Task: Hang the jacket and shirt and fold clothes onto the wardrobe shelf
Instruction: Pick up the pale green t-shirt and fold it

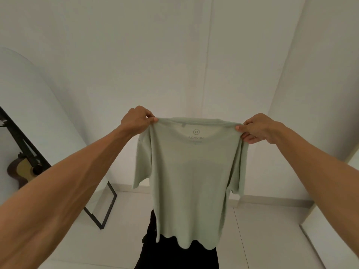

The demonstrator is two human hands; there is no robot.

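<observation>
From the head camera, both arms reach forward and hold a pale green T-shirt up in the air between the hands. The left hand pinches one shoulder seam with thumb and curled fingers; the right hand pinches the other shoulder the same way. The shirt hangs straight down from both hands, its sleeves drooping just below each grip.

Between the hands, just under the collar, a printed neck label shows through the fabric mirrored: a circled N above the word NEVADA; the smaller lines under it are too faint to read.

Below the hem lies a black cloth. Left of the left arm stands a black frame, with a guitar beside it.
</observation>
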